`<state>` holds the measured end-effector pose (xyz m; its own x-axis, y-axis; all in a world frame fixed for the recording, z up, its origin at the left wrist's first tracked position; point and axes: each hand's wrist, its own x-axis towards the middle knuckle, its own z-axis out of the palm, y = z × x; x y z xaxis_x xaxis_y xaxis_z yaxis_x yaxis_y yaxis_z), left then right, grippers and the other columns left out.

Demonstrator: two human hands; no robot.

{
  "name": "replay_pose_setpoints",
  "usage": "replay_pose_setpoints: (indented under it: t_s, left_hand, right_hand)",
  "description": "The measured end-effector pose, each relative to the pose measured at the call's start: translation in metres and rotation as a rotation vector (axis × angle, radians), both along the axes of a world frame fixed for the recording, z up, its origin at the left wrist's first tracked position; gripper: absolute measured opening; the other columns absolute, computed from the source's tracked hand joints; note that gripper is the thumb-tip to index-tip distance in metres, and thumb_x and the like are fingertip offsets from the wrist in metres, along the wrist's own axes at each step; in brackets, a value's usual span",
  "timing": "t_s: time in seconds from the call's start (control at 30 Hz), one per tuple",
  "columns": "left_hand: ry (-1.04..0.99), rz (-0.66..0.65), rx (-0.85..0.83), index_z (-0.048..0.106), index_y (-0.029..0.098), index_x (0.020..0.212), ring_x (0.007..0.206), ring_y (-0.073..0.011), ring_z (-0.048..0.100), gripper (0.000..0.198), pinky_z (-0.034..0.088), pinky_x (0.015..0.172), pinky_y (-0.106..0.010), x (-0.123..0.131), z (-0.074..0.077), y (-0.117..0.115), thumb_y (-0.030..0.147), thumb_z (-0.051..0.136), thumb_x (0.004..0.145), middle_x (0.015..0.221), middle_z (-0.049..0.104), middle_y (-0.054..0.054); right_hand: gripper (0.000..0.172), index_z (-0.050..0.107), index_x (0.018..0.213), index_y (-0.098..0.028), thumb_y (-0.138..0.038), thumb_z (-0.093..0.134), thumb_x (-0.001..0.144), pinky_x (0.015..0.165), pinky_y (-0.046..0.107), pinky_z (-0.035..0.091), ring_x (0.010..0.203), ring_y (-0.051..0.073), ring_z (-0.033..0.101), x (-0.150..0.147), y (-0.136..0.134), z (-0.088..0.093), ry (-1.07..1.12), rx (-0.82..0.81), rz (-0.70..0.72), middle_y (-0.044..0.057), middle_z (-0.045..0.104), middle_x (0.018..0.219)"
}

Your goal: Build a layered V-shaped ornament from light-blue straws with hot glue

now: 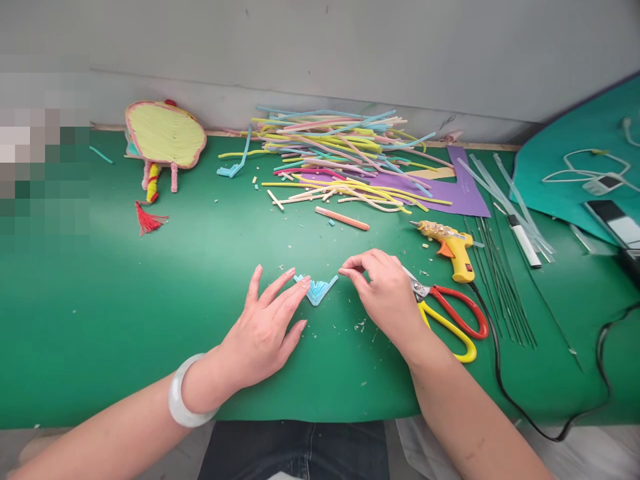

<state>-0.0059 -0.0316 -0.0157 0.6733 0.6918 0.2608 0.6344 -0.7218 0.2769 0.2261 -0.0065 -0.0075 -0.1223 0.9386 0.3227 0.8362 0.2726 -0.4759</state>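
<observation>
A small light-blue V-shaped piece (317,293), made of pipe cleaners laid side by side, lies flat on the green table with its point toward me. My left hand (265,327) rests its fingertips on the left part of this piece, fingers spread. Just off the right tip of the V, my right hand (383,287) pinches thumb and forefinger together; whatever is between them is too small to make out. Scissors (457,313) with red and yellow handles lie beside my right wrist, their blades partly hidden by the hand.
Behind my hands lies a heap of coloured pipe cleaners (340,143) on purple sheet (470,180). A yellow glue gun (453,248) with a black cord, green wires (505,287) and a marker (525,241) lie right. A fan-shaped craft piece (165,133) leans back left.
</observation>
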Motion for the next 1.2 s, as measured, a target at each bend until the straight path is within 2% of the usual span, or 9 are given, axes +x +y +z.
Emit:
replay_pose_setpoints:
  t_s: [0.27,0.47,0.53,0.6,0.63,0.7,0.8,0.87,1.2]
  left_hand:
    - [0.034,-0.038,-0.030,0.030,0.015,0.148,0.142,-0.0330,0.037,0.055,0.010,0.118,-0.068,0.000,0.000,-0.001,0.017,0.047,0.096,0.140,0.058,-0.010]
    - [0.055,-0.049,-0.042,0.032,0.014,0.147,0.143,-0.0335,0.035,0.054,0.010,0.117,-0.068,0.000,-0.001,-0.001,0.018,0.047,0.096,0.141,0.057,-0.011]
    - [0.050,-0.047,-0.041,0.030,0.014,0.148,0.143,-0.0335,0.035,0.055,0.010,0.117,-0.068,0.000,-0.001,-0.001,0.018,0.048,0.095,0.142,0.056,-0.011]
    - [0.034,-0.042,-0.040,0.029,0.015,0.149,0.143,-0.0330,0.035,0.057,0.011,0.118,-0.068,0.000,-0.001,-0.001,0.018,0.048,0.094,0.141,0.056,-0.012]
    - [0.024,-0.039,-0.040,0.029,0.016,0.149,0.143,-0.0327,0.036,0.058,0.011,0.118,-0.068,0.000,-0.001,-0.001,0.017,0.049,0.094,0.140,0.057,-0.012]
    - [0.007,-0.032,-0.041,0.030,0.017,0.149,0.142,-0.0322,0.038,0.058,0.012,0.118,-0.068,-0.001,-0.002,-0.001,0.016,0.049,0.093,0.138,0.059,-0.011]
    - [-0.003,-0.032,-0.042,0.033,0.017,0.148,0.142,-0.0324,0.038,0.057,0.011,0.118,-0.069,-0.001,-0.003,-0.001,0.016,0.049,0.093,0.136,0.061,-0.011]
    - [0.000,-0.037,-0.044,0.035,0.017,0.147,0.142,-0.0326,0.037,0.055,0.011,0.118,-0.069,-0.001,-0.003,-0.001,0.016,0.049,0.093,0.136,0.061,-0.011]
    - [0.040,-0.042,-0.051,0.039,0.015,0.142,0.143,-0.0325,0.036,0.046,0.010,0.118,-0.068,0.000,-0.003,-0.001,0.019,0.046,0.097,0.136,0.061,-0.010]
  right_hand:
    - [0.020,0.059,0.082,-0.021,-0.025,0.048,0.099,0.074,0.032,0.039,0.078,0.019,0.057,0.000,0.001,0.000,-0.017,-0.019,0.019,0.004,0.064,0.081]
    - [0.038,0.044,0.065,-0.023,-0.031,0.041,0.101,0.066,0.032,0.034,0.064,0.019,0.046,-0.002,0.002,-0.002,-0.161,0.027,-0.038,0.001,0.050,0.064]
    - [0.031,0.050,0.069,-0.022,-0.028,0.046,0.099,0.069,0.033,0.036,0.069,0.020,0.050,-0.003,0.002,-0.003,-0.143,0.026,-0.028,0.002,0.054,0.069]
    - [0.011,0.059,0.089,-0.020,-0.022,0.051,0.096,0.075,0.034,0.039,0.082,0.022,0.055,-0.004,0.001,-0.004,-0.105,0.027,-0.026,0.006,0.062,0.086]
    - [0.009,0.060,0.101,-0.020,-0.021,0.054,0.095,0.079,0.036,0.041,0.089,0.024,0.056,-0.005,0.000,-0.004,-0.089,0.023,-0.016,0.008,0.063,0.095]
    - [0.023,0.059,0.115,-0.020,-0.025,0.060,0.093,0.086,0.039,0.041,0.101,0.026,0.056,-0.007,-0.002,-0.003,-0.073,-0.002,0.050,0.010,0.063,0.108]
    - [0.035,0.062,0.116,-0.020,-0.036,0.070,0.086,0.092,0.041,0.040,0.106,0.027,0.056,-0.012,-0.006,-0.001,-0.090,-0.064,0.200,0.010,0.061,0.111]
    - [0.038,0.063,0.115,-0.020,-0.036,0.074,0.083,0.091,0.041,0.040,0.104,0.026,0.056,-0.015,-0.008,0.000,-0.123,-0.101,0.255,0.010,0.061,0.110]
    - [0.018,0.067,0.102,-0.017,-0.027,0.068,0.087,0.086,0.037,0.037,0.094,0.022,0.056,-0.021,-0.010,0.000,-0.218,-0.091,0.319,0.006,0.064,0.098]
